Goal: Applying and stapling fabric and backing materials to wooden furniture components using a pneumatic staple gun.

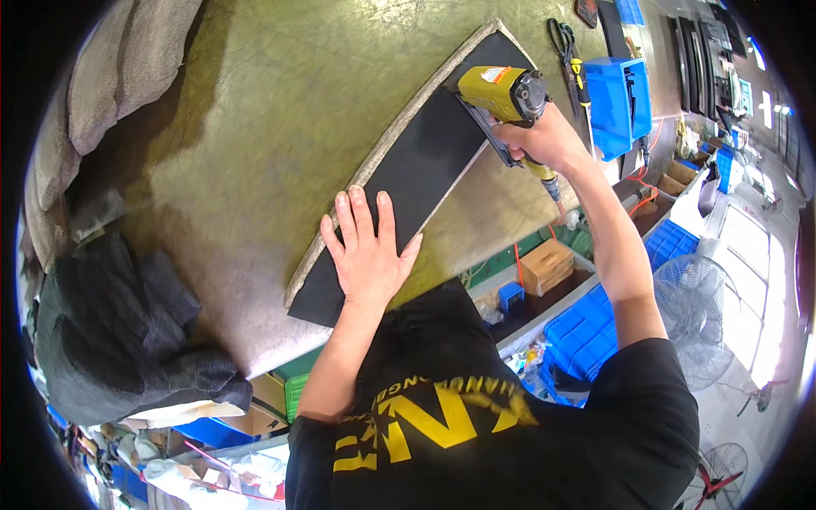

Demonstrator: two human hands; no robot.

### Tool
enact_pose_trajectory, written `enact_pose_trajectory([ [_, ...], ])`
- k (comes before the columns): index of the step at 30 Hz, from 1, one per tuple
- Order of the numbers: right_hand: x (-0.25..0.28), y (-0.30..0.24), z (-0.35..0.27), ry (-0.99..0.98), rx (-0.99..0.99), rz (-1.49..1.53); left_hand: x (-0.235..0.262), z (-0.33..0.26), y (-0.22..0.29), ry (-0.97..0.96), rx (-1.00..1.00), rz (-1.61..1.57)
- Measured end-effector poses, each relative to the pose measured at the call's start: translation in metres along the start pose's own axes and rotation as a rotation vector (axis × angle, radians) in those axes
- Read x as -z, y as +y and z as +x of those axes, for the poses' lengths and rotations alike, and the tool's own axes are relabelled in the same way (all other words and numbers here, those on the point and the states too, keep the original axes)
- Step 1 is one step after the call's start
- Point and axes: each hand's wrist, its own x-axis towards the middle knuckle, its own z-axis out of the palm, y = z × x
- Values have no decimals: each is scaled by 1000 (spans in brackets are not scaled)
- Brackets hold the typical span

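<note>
Left hand (371, 255): bare tabletop (289, 127) past its fingertips and to its left, passable; dark cloth heap (127, 331) blocks farther left. Right hand (544, 140): air gun (493, 92) fills grip; yellow-black tool (580, 82) and blue bin (614, 110) crowd its right; open tabletop left, past the panel (416, 161).

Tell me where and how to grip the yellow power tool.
Likely the handle of the yellow power tool, from the person's right: its bulky head sits over the dark panel, while the handle slants toward the near right, where the right hand wraps it.
</note>
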Motion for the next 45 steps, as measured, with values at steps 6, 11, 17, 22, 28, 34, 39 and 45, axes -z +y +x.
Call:
enact_pose_trajectory([
  [6, -18, -2, -12, -26, 40, -39, 2, 1, 0, 8, 5, -21],
  [11, -35, -1, -20, -69, 58, 6, 2, -1, 0, 3, 9, -23],
  [17, -58, -9, -33, -103, 62, -31, 2, -1, 0, -5, 4, -18],
  [22, -81, -13, -50, -70, 40, 33, 7, 1, 0, -21, 6, -31],
  [28, -105, -26, -65, -103, 34, -39, 13, -1, -3, -33, 1, -60],
  [34, -123, -28, -80, -60, 6, -93, 26, -74, -28, -98, 15, -103],
  [39, -150, -25, -91, -90, 21, -87, 30, -125, -49, -121, 62, -87],
  [45, -182, -27, -111, -72, 17, -79, 21, -134, -54, -85, 54, -78],
])
